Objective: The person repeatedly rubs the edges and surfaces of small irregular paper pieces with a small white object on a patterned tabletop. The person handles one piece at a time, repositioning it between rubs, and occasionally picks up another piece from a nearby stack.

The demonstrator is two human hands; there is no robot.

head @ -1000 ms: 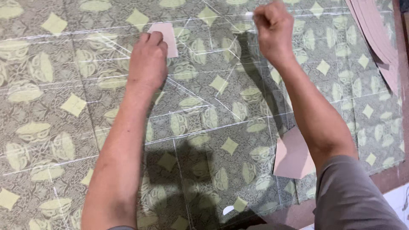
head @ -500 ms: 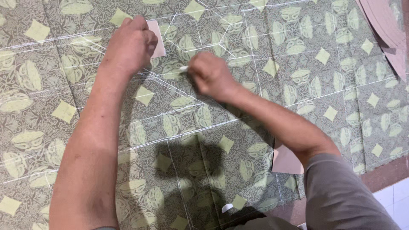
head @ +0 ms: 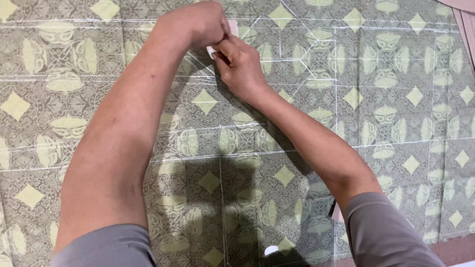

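Observation:
A green patterned cloth with white chalk lines lies spread flat and fills the view. My left hand is curled at the top centre, its fingertips closed on a small pale card piece that peeks out beyond them. My right hand sits just below and touches the left fingers. It pinches a short white chalk whose tip rests on the cloth beside the card. Most of the card is hidden under the hands.
Pinkish paper pattern pieces lie at the top right corner, and another pink piece shows beside my right sleeve. A small white object sits at the bottom edge. A reddish surface edge runs along the bottom right.
My right hand has come from the far upper right across to the left hand and now meets it at the card. The left hand's fingers have curled from flat.

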